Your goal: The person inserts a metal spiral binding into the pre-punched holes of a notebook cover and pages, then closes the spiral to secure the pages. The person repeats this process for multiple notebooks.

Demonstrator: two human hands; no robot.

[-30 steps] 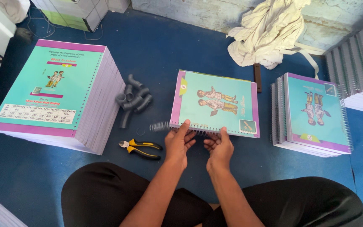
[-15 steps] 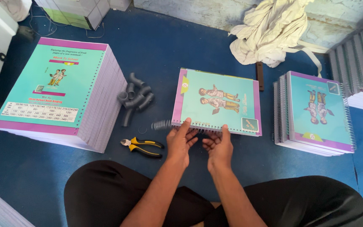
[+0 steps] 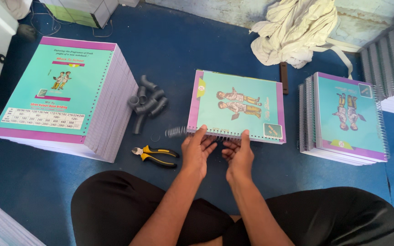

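Observation:
A teal notebook with a purple border [image 3: 236, 106] lies on the blue floor in front of me. A wire spiral [image 3: 177, 131] runs along its near edge and sticks out to the left. My left hand [image 3: 196, 150] rests its fingers on that edge, touching the spiral. My right hand [image 3: 238, 153] is beside it, thumb on the cover's near edge, fingers curled at the spiral. Both hands work the coil between fingertips.
A tall stack of unbound teal notebooks [image 3: 58, 95] stands at the left. Grey pipe pieces [image 3: 147, 102] and yellow-handled pliers [image 3: 154, 155] lie between. Bound notebooks [image 3: 343, 117] are piled at the right, a cream cloth [image 3: 297, 29] behind, and my crossed legs [image 3: 133, 207] below.
My hands stay at the notebook's near edge with small finger shifts on the spiral. The view has drifted slightly.

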